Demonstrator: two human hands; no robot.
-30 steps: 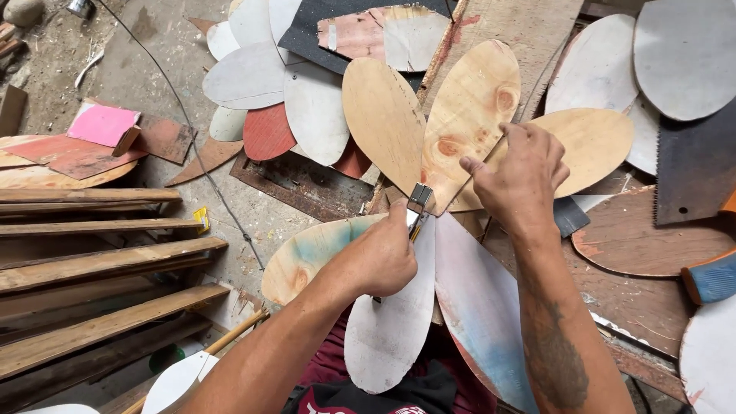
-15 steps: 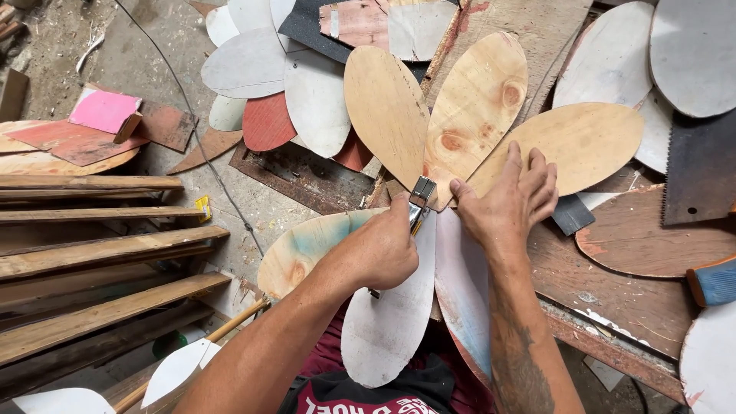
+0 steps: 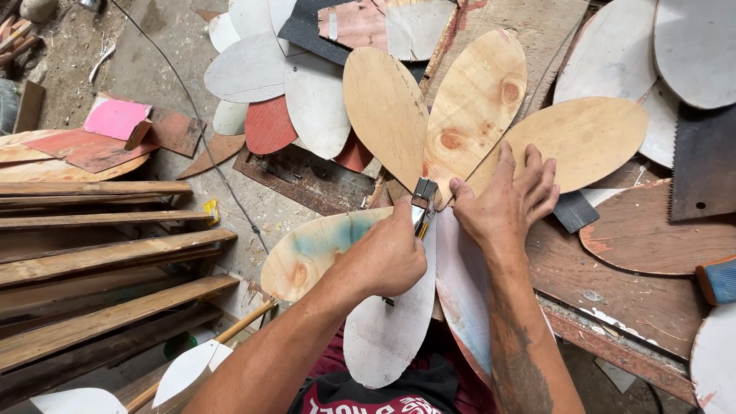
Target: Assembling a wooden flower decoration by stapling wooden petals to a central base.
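Left hand (image 3: pixel 387 257): gripping a hammer (image 3: pixel 422 201) in a clenched fist, head resting right at the hub where the petals are meeting.
Right hand (image 3: pixel 506 203): lying flat and unclenched, pressing down on the plain wooden petals (image 3: pixel 475 107), thumb tip sitting just beside the hammer head.
Petals: fanning out from one centre on the bench (image 3: pixel 636 299); three bare plywood ones pointing up and right, a blue-stained one (image 3: pixel 318 249) pointing left, white painted ones (image 3: pixel 391 330) hanging down toward the body.
Fastener: possibly sitting under the hammer head, too small to tell (nail or pin, not showing).
Surroundings: more cut ovals (image 3: pixel 284 84) piling up behind, a saw blade (image 3: pixel 701 165) lying at the right edge, wooden slats (image 3: pixel 100 253) stacking on the left.
Risk, thumb: looking exposed, being so near the striking face; a slightly off blow probably catching it.
Risk, petals: likely shifting out of the fan if the flat palm eases while striking.
Risk, wood: thin plywood possibly splitting at the narrow tips, being hit so close to the edge.
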